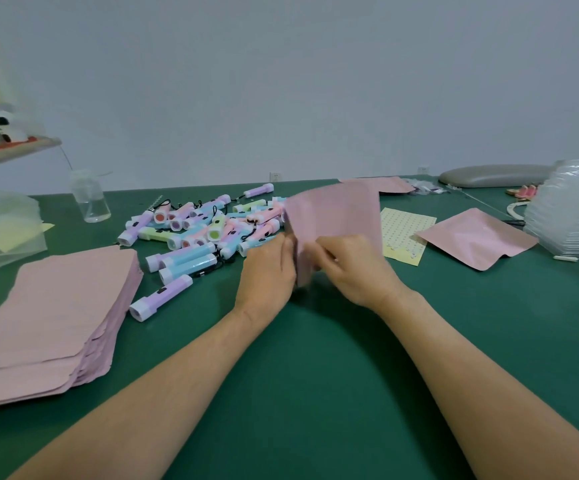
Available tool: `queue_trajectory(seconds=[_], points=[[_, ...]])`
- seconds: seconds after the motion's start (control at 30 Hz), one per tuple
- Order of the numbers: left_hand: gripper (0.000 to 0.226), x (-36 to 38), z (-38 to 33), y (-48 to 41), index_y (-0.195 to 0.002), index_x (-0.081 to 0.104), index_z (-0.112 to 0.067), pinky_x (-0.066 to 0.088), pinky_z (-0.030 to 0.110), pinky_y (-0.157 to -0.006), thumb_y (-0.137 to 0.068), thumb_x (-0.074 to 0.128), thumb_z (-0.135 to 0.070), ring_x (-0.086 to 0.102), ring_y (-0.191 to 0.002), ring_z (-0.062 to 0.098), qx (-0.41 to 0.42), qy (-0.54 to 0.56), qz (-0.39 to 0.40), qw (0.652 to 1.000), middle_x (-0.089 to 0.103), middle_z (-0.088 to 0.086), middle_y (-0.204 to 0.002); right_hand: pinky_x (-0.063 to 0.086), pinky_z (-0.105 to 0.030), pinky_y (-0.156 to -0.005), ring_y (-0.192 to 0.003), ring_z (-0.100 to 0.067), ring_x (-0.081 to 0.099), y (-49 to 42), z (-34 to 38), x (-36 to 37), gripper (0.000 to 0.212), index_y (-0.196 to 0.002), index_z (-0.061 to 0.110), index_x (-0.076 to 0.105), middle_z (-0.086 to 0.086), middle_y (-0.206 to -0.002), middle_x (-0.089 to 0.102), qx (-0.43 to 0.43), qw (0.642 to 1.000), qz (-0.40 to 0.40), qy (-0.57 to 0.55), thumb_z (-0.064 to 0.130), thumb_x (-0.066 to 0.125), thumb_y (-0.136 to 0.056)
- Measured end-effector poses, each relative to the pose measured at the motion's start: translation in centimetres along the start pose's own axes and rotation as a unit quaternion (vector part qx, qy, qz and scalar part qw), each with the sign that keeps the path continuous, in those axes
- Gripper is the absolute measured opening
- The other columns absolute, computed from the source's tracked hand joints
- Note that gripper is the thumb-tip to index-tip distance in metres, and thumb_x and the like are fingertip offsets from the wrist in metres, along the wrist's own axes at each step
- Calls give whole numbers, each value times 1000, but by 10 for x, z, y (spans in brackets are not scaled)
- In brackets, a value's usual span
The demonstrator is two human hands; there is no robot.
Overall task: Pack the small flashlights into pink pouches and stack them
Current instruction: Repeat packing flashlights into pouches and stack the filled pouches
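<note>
The left hand (267,268) and right hand (353,268) pinch the lower edge of the flat pink foil pouch (333,216); its layers should probably be parted wide before taking a small pastel plastic flashlight (161,303)

Bare green mat (315,375) in front; flashlight pile (198,226) and pouch stack (49,320) left, plastic trays (572,209) right.

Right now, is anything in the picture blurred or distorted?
Head view: the pink pouch and right hand are motion-blurred; the flashlight pile is fairly sharp; light is soft, no glare on the green table; the wide lens stretches the forearms.
</note>
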State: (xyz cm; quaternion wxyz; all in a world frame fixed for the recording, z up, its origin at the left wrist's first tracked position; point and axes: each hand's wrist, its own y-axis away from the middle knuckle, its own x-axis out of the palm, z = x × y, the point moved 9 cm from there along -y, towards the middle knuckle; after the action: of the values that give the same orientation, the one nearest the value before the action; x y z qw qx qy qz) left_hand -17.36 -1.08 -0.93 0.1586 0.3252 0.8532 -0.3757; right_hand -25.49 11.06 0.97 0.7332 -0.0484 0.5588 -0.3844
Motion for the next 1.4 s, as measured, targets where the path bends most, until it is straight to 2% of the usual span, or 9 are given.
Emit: queue_trajectory(seconds=[0.13, 0.27, 0.47, 0.73, 0.93, 1.03, 1.2, 1.3, 1.4], points=[[40, -6, 22, -3, -80, 52, -18, 55, 25, -44, -114, 32, -27, 62, -58, 8, -83, 99, -27, 991, 54, -3, -75, 46, -39, -70, -93, -34, 62, 20, -88, -57, 44, -104, 26, 64, -4, -104, 69, 220, 959, -119, 135, 60, 38, -99], [37, -2, 18, -2, -83, 51, -30, 55, 23, -45, -114, 32, -26, 60, -58, 1, -70, 115, -17, 991, 51, -9, -76, 32, -57, -109, -144, -38, 32, 52, -172, -68, 68, -159, 18, 23, -17, -157, 36, 388, 907, -34, 160, 55, 31, -103], [39, -2, 19, -2, -85, 56, -24, 56, 24, -46, -114, 31, -28, 62, -64, 10, -84, 127, -10, 988, 55, -8, -88, 13, -64, -118, -142, -37, 33, 61, -201, -62, 73, -145, 25, 46, -22, -144, 44, 451, 880, 41, 144, 63, 10, -94], [38, -1, 19, -2, -86, 57, -27, 56, 23, -46, -115, 32, -29, 64, -69, 11, -87, 139, -8, 986, 56, -9, -90, 3, -72, -119, -151, -40, 24, 77, -219, -86, 67, -149, 15, 43, -21, -154, 42, 509, 820, 31, 261, 58, 28, -100], [35, 1, 18, -1, -88, 56, -28, 55, 22, -45, -115, 33, -29, 64, -64, -1, -83, 133, 1, 988, 57, -11, -82, 16, -69, -117, -155, -34, 12, 44, -196, -70, 62, -162, 26, 13, -14, -167, 16, 354, 909, -2, 220, 22, 37, -105], [35, 2, 20, -1, -91, 57, -23, 55, 24, -46, -115, 33, -29, 63, -60, 0, -89, 129, 5, 988, 59, -7, -82, 20, -69, -116, -151, -31, 21, 45, -206, -54, 50, -156, 26, 26, -12, -161, 27, 379, 903, 54, 193, 41, 26, -108], [37, 3, 20, -2, -86, 56, -22, 57, 26, -46, -115, 33, -28, 60, -56, 1, -86, 122, 6, 989, 54, -11, -73, 16, -69, -114, -143, -37, 28, 46, -206, -65, 77, -150, 36, 40, -16, -153, 33, 404, 895, 30, 186, 74, 4, -94], [37, 3, 18, -1, -84, 53, -23, 55, 23, -45, -115, 33, -27, 60, -56, 0, -78, 118, 8, 990, 56, -23, -63, 1, -73, -116, -151, -33, 15, 53, -210, -66, 93, -142, 30, 58, -18, -158, 27, 442, 876, 37, 190, 78, -4, -91], [37, 4, 17, -1, -84, 52, -23, 55, 22, -45, -115, 33, -27, 59, -55, 0, -71, 119, 15, 990, 55, -34, -61, -13, -72, -115, -158, -23, -10, 56, -212, -62, 101, -154, 22, 45, -15, -171, 5, 442, 880, 28, 170, 83, -5, -89]])
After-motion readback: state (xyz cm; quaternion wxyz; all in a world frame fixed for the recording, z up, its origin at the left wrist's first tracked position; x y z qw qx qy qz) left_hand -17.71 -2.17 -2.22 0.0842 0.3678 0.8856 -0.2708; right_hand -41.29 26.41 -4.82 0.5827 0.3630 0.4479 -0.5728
